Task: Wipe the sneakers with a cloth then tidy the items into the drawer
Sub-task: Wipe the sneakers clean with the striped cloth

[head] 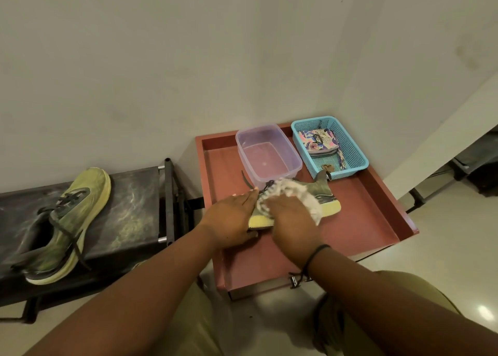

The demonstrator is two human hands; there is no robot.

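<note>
A green sneaker with a yellow sole (324, 196) lies on its side on the red tray-like drawer top (372, 221). My left hand (233, 218) rests on its toe end with fingers mostly straight, steadying it. My right hand (292, 217) presses a fluffy white cloth (310, 199) against the sneaker's upper, fingers curled into the cloth. The second green sneaker (71, 221) lies on a dark bench (129, 202) at the left, untouched.
A clear plastic tub with water (269, 153) stands behind the sneaker. A blue mesh basket (350, 151) holding a patterned pouch sits at the tray's back right. A metal drawer handle (295, 281) shows below the tray front. A white wall rises behind, with pale floor at the right.
</note>
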